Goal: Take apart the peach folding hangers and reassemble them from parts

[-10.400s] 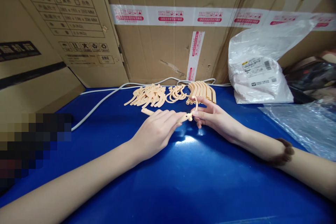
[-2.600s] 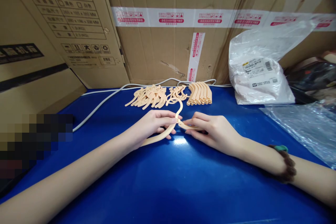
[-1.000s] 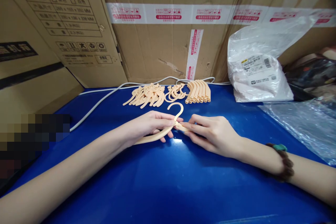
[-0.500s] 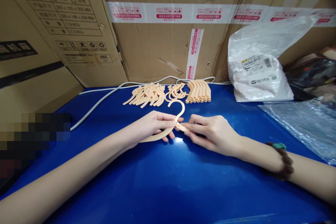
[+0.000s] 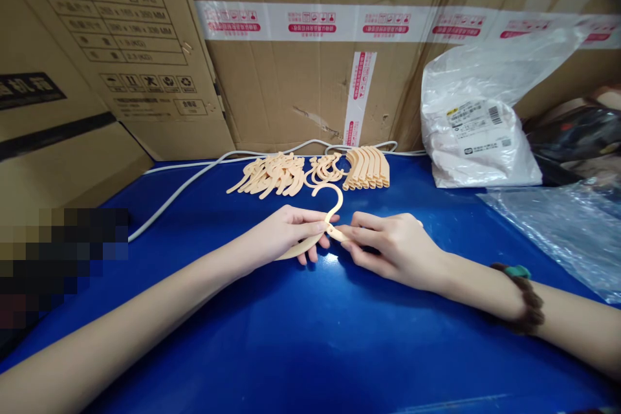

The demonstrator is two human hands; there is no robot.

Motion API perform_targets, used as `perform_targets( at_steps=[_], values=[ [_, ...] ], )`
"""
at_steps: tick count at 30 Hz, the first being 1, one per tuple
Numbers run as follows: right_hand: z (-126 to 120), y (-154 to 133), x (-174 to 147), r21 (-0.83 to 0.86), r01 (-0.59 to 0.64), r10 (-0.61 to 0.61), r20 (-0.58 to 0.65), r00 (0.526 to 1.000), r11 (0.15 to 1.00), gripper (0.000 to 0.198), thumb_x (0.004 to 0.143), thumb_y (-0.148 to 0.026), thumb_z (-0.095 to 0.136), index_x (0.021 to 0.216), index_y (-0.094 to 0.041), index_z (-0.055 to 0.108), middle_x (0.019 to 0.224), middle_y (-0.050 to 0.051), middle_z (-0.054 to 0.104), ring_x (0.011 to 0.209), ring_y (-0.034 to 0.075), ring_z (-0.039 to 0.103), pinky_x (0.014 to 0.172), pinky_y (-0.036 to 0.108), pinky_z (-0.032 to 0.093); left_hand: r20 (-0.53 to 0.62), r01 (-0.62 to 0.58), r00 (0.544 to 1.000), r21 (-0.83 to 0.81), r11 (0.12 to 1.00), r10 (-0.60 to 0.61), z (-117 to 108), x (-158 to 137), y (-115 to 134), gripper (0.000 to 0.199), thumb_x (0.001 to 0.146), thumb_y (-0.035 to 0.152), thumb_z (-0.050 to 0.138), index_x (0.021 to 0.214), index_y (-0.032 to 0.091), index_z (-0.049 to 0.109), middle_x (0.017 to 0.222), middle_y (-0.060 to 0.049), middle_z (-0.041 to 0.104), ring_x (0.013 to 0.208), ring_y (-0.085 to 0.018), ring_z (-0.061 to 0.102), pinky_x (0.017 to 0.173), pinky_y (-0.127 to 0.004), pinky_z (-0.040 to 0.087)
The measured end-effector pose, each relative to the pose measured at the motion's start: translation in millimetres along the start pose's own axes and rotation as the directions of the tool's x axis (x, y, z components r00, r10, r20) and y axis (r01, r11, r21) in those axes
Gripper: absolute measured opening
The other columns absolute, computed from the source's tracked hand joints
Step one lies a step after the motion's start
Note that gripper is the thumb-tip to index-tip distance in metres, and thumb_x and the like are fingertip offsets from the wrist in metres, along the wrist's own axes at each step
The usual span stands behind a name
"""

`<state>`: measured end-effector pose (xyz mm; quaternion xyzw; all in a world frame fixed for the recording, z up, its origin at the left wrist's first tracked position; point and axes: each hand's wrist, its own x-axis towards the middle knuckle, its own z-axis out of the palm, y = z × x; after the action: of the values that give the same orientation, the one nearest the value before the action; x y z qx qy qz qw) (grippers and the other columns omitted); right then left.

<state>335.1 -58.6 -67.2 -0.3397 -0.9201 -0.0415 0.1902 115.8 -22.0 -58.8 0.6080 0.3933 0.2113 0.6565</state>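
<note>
Both hands hold one cream-coloured clothes hanger (image 5: 334,206) above the blue table (image 5: 310,336), its curved hook pointing up and away from me. My left hand (image 5: 294,231) pinches it at the base of the hook, and one curved arm of the hanger runs below that palm. On the other side, my right hand (image 5: 392,246) grips the second arm close to the joint; most of that arm is covered by the fingers. Beyond the hands lie a loose pile of short curved hanger pieces (image 5: 272,174), several loose hooks (image 5: 326,169) and a neat row of larger curved hanger arms (image 5: 367,168).
A white cable (image 5: 179,200) runs along the back of the table. Behind it stand a large taped cardboard box (image 5: 291,90) and, at left, a printed carton (image 5: 160,97). A white plastic bag (image 5: 485,149) and clear plastic film (image 5: 563,226) lie at right.
The hanger arm under my left hand has swung slightly inward, and less of it shows. The left fingers have shifted a little; my right hand stays almost where it was.
</note>
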Motion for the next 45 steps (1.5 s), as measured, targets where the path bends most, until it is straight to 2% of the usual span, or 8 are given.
perform_targets(
  at_steps=[19, 25, 27, 30, 32, 34, 38, 45],
  values=[
    [-4.5, -1.3, 3.2, 0.113, -0.083, 0.076, 0.061, 0.995, 0.99, 0.029, 0.095, -0.029, 0.044, 0.102, -0.019, 0.07, 0.078, 0.001, 0.059, 0.06, 0.008, 0.053, 0.051, 0.023, 0.03, -0.019, 0.076, 0.997, 0.066, 0.995, -0.075, 3.4, -0.3, 6.5, 0.034, 0.087, 0.023, 0.053, 0.117, 0.013, 0.065, 0.074, -0.002, 0.066, 0.054, -0.01, 0.06, 0.05, -0.021, 0.048],
    [-3.3, 3.2, 3.1, 0.168, -0.099, 0.083, 0.097, 0.992, 0.981, 0.029, 0.096, -0.029, 0.044, 0.103, -0.019, 0.07, 0.079, 0.001, 0.059, 0.06, 0.008, 0.053, 0.056, 0.022, 0.034, 0.049, -0.069, 0.997, 0.257, 0.964, 0.059, 4.9, -4.2, 2.8, 0.027, 0.091, 0.031, 0.045, 0.101, 0.014, 0.063, 0.077, -0.001, 0.065, 0.052, -0.008, 0.056, 0.05, -0.021, 0.044],
    [-3.3, 5.0, 3.4, 0.185, -0.114, 0.094, 0.113, 0.989, 0.976, 0.028, 0.095, -0.029, 0.045, 0.1, -0.018, 0.071, 0.079, 0.002, 0.059, 0.062, 0.009, 0.054, 0.057, 0.022, 0.036, 0.01, -0.118, 0.991, 0.488, 0.865, 0.13, 10.1, -10.5, 5.1, 0.029, 0.094, 0.032, 0.038, 0.093, 0.015, 0.062, 0.073, 0.001, 0.064, 0.048, -0.007, 0.052, 0.05, -0.021, 0.039],
    [-3.5, 8.3, 4.8, 0.163, -0.115, 0.102, 0.082, 0.991, 0.98, 0.025, 0.092, -0.028, 0.049, 0.096, -0.018, 0.072, 0.078, 0.002, 0.061, 0.063, 0.01, 0.055, 0.059, 0.023, 0.036, -0.017, -0.122, 0.965, 0.856, 0.503, 0.263, 17.6, -19.1, 8.9, 0.026, 0.094, 0.032, 0.039, 0.091, 0.017, 0.06, 0.069, 0.0, 0.064, 0.054, -0.012, 0.054, 0.051, -0.024, 0.033],
    [-3.5, 11.2, 6.2, 0.134, -0.099, 0.096, 0.029, 0.995, 0.986, 0.024, 0.091, -0.028, 0.051, 0.091, -0.018, 0.072, 0.076, 0.002, 0.061, 0.064, 0.011, 0.055, 0.06, 0.025, 0.036, 0.029, -0.113, 0.948, 0.961, 0.251, 0.317, 20.0, -21.5, 9.5, 0.025, 0.095, 0.034, 0.04, 0.091, 0.018, 0.059, 0.074, -0.002, 0.066, 0.063, -0.017, 0.06, 0.053, -0.026, 0.03],
    [-3.3, 14.2, 7.5, 0.1, -0.081, 0.083, -0.015, 0.996, 0.992, 0.024, 0.091, -0.029, 0.05, 0.088, -0.017, 0.071, 0.074, 0.003, 0.061, 0.067, 0.013, 0.054, 0.062, 0.027, 0.036, 0.055, -0.098, 0.945, 0.988, 0.118, 0.323, 20.2, -20.9, 8.8, 0.029, 0.097, 0.036, 0.036, 0.09, 0.018, 0.057, 0.08, -0.004, 0.069, 0.068, -0.019, 0.063, 0.053, -0.026, 0.029],
    [-2.0, 18.1, 8.7, 0.064, -0.068, 0.072, -0.052, 0.996, 0.996, 0.024, 0.094, -0.03, 0.05, 0.092, -0.017, 0.07, 0.081, 0.005, 0.064, 0.078, 0.017, 0.054, 0.071, 0.032, 0.038, 0.013, -0.035, 0.946, 0.997, 0.062, 0.324, 19.4, -17.4, 6.6, 0.034, 0.099, 0.039, 0.03, 0.09, 0.018, 0.055, 0.077, -0.004, 0.07, 0.064, -0.019, 0.064, 0.051, -0.025, 0.029],
    [-3.1, 13.7, 5.9, -0.108, -0.04, 0.011, -0.262, 0.965, 0.993, 0.017, 0.093, -0.024, 0.053, 0.099, -0.019, 0.067, 0.097, 0.009, 0.063, 0.092, 0.023, 0.053, 0.076, 0.036, 0.038, -0.041, 0.009, 0.934, 0.996, 0.091, 0.356, 22.1, -16.7, 2.1, 0.036, 0.1, 0.041, 0.029, 0.093, 0.018, 0.056, 0.075, -0.005, 0.069, 0.062, -0.02, 0.064, 0.05, -0.026, 0.028]
  ],
)
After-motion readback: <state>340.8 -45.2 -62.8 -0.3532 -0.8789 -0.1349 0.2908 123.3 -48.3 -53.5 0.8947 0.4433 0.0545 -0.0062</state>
